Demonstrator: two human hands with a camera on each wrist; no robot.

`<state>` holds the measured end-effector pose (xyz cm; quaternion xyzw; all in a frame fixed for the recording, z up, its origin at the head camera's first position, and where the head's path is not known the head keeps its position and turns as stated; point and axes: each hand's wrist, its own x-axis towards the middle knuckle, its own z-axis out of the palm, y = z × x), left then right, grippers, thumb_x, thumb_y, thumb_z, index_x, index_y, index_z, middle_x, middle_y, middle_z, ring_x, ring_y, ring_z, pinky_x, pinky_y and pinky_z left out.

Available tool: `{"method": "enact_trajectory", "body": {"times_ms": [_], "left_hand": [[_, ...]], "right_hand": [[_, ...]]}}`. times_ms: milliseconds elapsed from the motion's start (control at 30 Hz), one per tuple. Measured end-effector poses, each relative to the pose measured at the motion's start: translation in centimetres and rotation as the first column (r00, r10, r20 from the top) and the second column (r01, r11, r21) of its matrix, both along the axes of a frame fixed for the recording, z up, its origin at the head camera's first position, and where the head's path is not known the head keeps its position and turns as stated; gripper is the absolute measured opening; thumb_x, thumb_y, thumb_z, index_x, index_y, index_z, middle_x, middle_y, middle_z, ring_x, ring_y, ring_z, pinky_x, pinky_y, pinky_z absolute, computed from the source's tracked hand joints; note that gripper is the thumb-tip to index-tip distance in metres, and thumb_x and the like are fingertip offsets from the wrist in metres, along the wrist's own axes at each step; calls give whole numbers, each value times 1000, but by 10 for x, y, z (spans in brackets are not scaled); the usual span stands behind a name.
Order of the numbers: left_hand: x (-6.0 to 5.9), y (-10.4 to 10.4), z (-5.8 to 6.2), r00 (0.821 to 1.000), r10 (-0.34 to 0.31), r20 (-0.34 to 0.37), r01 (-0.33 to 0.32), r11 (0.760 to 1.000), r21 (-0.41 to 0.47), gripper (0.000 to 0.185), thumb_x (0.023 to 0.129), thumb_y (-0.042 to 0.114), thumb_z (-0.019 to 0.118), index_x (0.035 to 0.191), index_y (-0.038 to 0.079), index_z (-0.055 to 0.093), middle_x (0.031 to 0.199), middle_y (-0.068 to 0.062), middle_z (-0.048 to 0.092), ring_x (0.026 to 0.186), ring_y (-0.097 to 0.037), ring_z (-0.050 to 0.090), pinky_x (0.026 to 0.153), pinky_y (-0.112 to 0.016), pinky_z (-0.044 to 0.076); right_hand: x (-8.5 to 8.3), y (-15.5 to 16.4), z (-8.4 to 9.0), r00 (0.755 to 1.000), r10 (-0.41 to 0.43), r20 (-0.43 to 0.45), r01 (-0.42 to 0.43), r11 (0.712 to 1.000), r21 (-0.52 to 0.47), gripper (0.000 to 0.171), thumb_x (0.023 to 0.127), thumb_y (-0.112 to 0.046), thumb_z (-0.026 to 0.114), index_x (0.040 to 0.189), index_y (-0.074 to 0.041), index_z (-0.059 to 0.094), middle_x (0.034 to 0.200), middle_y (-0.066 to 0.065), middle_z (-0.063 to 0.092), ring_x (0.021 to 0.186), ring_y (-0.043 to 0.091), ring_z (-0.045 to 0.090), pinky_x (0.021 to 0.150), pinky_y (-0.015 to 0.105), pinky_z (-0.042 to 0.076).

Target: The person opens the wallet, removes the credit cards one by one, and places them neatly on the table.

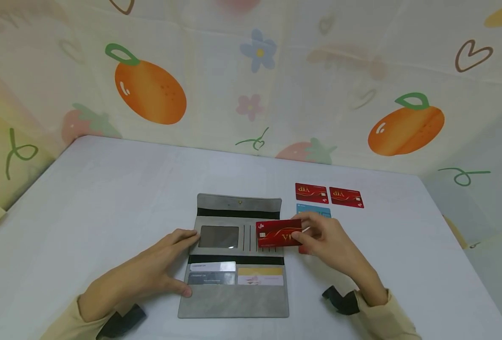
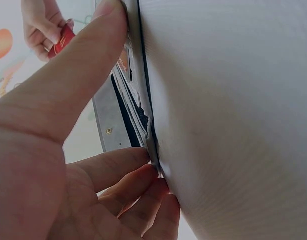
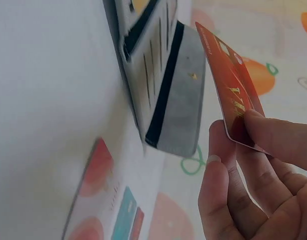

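Observation:
A grey wallet point(image 1: 234, 304) lies unfolded on the white table, with a dark window, narrow card slots and several cards in its lower pockets. My left hand point(image 1: 149, 269) rests at its left side. The thumb point(image 1: 179, 286) lies on the lower panel, and the other fingertips touch the edge higher up. Over the slots at the wallet's right, my right hand point(image 1: 331, 241) pinches a red VIP card point(image 1: 272, 232) by its right end. In the right wrist view this card point(image 3: 232, 90) is tilted and apart from the wallet.
Two red VIP cards point(image 1: 312, 193) point(image 1: 346, 197) lie at the back right. A blue card point(image 1: 313, 208) is partly covered by my right hand, and a reddish card corner point(image 1: 304, 250) shows below it. Behind the table hangs a fruit-patterned cloth point(image 1: 217, 94).

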<state>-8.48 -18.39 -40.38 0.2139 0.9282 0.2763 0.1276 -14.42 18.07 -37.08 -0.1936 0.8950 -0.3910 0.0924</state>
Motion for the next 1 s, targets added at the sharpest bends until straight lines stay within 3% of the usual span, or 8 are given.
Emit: {"method": "enact_trajectory", "body": {"times_ms": [367, 633, 1000], "left_hand": [[0, 1, -1, 1000, 7, 8, -7, 1000, -1, 108, 65, 48, 88, 149, 0, 40, 151, -16, 40, 138, -38, 42, 108, -58, 41], [-1, 0, -1, 1000, 0, 4, 0, 1000, 4, 108, 66, 49, 87, 149, -1, 40, 150, -16, 39, 138, -38, 42, 108, -58, 41], [-1, 0, -1, 1000, 3, -2, -3, 1000, -3, 109, 64, 49, 88, 148, -2, 41, 150, -16, 40, 137, -37, 43, 108, -57, 41]], "right_hand": [[-4, 13, 5, 998, -46, -41, 46, 999, -8, 27, 93, -11, 68, 118, -4, 61, 105, 11, 72, 82, 14, 69, 73, 22, 55], [-6, 24, 8, 996, -70, -53, 71, 997, 4, 29, 95, -13, 66, 120, -3, 60, 108, 15, 70, 84, 18, 70, 71, 22, 56], [-15, 45, 12, 990, -93, -102, 92, 996, -16, 33, 94, -7, 65, 127, -4, 59, 101, 17, 66, 82, 29, 74, 69, 28, 60]]}}
